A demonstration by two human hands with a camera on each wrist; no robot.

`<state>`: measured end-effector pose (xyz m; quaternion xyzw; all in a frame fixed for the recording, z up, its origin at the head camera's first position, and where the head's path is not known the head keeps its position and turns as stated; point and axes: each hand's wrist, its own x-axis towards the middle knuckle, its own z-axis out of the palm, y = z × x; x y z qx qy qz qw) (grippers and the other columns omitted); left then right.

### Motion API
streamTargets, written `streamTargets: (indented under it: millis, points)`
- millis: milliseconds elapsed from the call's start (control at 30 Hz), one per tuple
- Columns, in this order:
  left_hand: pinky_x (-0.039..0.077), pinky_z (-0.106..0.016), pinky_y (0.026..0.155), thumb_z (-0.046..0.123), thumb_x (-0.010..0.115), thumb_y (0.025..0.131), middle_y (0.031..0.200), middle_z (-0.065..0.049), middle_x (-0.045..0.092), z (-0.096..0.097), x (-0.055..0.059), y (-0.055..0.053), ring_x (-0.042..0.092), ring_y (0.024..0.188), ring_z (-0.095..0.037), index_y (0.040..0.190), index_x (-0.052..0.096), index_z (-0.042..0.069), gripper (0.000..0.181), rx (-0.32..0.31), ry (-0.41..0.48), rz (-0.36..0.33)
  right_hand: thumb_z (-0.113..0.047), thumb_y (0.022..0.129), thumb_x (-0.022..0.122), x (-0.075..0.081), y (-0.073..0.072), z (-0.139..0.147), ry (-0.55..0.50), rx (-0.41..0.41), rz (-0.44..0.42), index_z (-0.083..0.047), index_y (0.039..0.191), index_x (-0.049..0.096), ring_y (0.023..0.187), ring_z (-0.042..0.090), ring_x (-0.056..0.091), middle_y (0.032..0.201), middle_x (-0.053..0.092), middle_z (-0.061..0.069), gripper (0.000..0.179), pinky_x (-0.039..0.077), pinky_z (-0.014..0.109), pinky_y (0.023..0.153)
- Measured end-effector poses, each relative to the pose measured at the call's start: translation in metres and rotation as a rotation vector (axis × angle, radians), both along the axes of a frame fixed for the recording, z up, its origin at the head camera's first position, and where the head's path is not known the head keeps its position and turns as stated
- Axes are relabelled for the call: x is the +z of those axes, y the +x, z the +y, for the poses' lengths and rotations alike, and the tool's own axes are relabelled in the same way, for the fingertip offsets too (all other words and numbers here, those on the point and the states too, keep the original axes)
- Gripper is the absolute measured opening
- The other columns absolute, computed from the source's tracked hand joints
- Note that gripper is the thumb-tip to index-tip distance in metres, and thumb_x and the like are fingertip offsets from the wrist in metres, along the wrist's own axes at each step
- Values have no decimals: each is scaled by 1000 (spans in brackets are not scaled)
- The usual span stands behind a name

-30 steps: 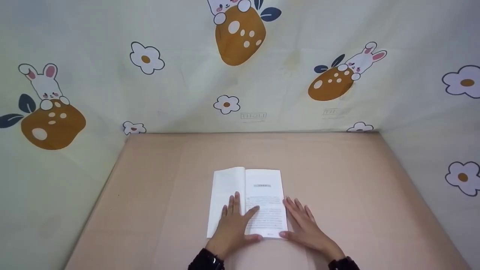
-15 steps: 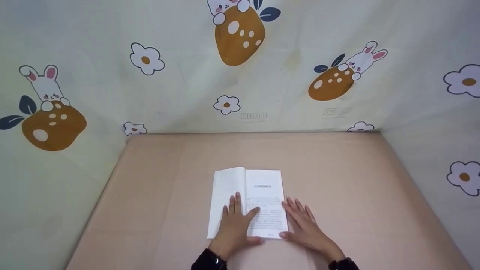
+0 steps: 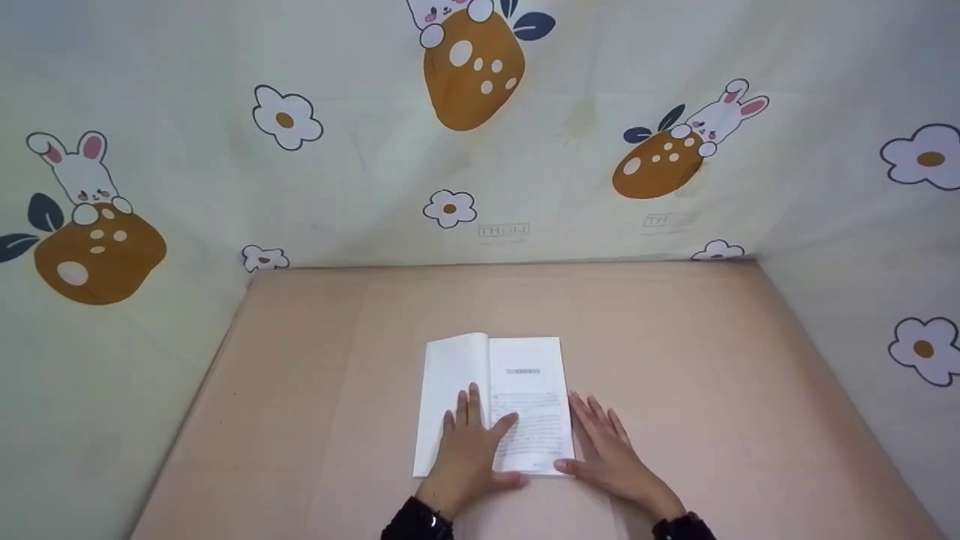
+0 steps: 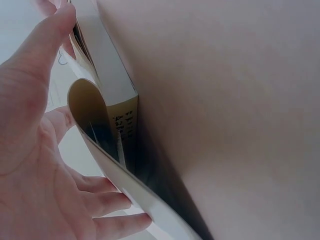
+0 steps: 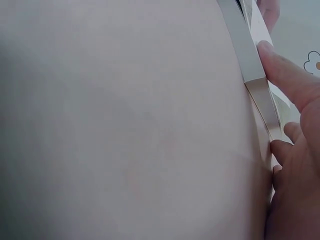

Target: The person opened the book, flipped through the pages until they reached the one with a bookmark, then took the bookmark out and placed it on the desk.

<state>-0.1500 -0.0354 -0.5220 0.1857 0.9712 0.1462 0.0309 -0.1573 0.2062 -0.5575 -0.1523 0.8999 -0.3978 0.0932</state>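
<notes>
While hands (image 3: 466, 454) (image 3: 611, 457) touch book (image 3: 517, 386), seemingly blurred print (image 3: 536, 431)

Book (image 3: 529, 386): pages of white paper, smooth, matt | spine (image 4: 125, 117): looks like thin card, smooth, printed | worktop (image 3: 660, 337): matt, smooth, faint crease lines; material not determinable | backdrop (image 3: 367, 191): printed sheet, cloth-like, softly rumpled, low sheen | cuff at left wrist (image 3: 417, 520): dark, small glossy glint; material unclear.
</notes>
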Motion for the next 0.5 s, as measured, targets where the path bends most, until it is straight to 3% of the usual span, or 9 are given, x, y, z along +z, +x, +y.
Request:
streamTargets:
  millis: [367, 500]
  points:
    - [29, -67, 100, 64, 71, 60, 145, -38, 19, -3, -3, -1, 20, 133, -55, 133, 52, 23, 85, -4, 47, -40, -43, 81, 65, -3, 2, -1, 51, 16, 100, -5, 144, 30, 141, 41, 11, 152, 23, 16, 82, -2, 59, 110]
    - [26, -66, 103, 61, 70, 61, 146, -38, 15, -5, -2, -1, 16, 135, -54, 134, 51, 23, 84, -7, 94, -97, -43, 81, 65, -6, 3, -1, 42, 22, 94, -6, 144, 30, 142, 40, 9, 153, 21, 15, 81, -8, 50, 112]
